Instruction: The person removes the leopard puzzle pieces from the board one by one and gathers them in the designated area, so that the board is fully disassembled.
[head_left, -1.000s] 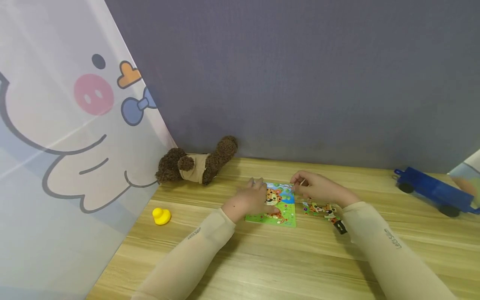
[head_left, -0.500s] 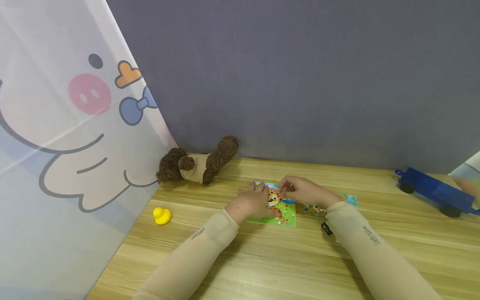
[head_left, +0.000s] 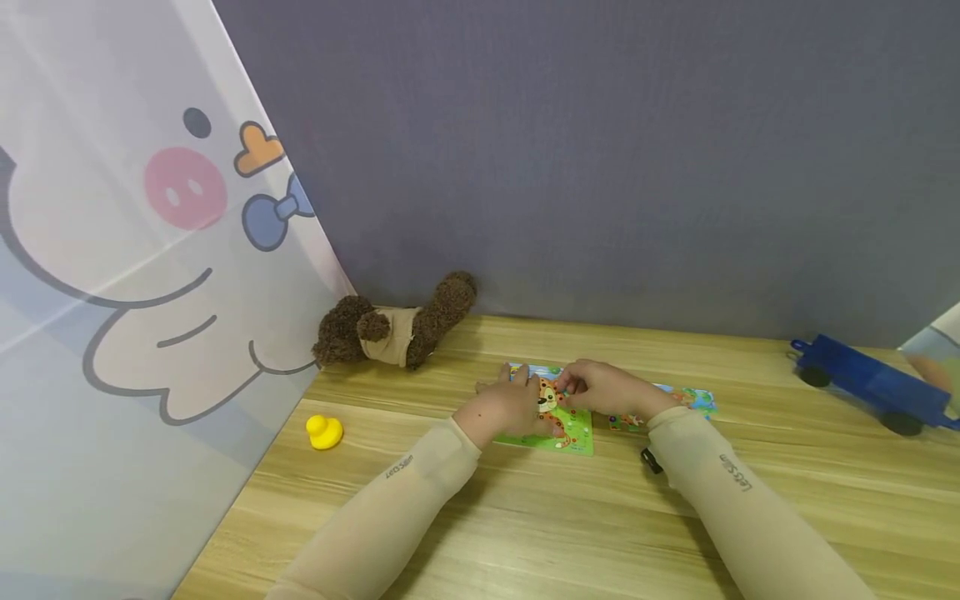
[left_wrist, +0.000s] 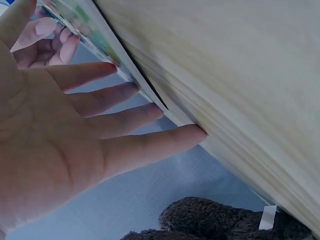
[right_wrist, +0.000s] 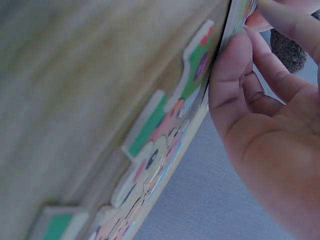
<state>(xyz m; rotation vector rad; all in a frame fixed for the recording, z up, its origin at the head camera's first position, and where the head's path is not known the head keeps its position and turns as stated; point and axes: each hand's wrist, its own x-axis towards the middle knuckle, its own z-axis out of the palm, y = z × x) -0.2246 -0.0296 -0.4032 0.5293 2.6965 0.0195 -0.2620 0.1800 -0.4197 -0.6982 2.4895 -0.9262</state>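
A picture puzzle board [head_left: 573, 442] with a spotted leopard cub on green and blue lies flat on the wooden table. My left hand [head_left: 510, 407] rests on its left half, fingers straight and spread, seen palm-side in the left wrist view. At the board's upper right, the thumb and bent fingers of my right hand [head_left: 603, 390] pinch a puzzle piece; the piece is mostly hidden behind the fingers. Loose puzzle pieces [head_left: 701, 402] lie to the right of the board, partly under the right wrist. Their cut edges show in the right wrist view, among them a green-edged piece [right_wrist: 197, 60].
A small black object [head_left: 651, 460] lies beside the right sleeve. A yellow toy duck [head_left: 324, 432] stands at the left, a brown plush toy [head_left: 393, 329] lies behind, and a blue toy wagon [head_left: 870, 379] stands far right. A grey panel [head_left: 600, 167] closes the back.
My right hand has moved left from the board's right edge onto its upper right part, then slightly down. The left hand stays on the board, almost unmoved.
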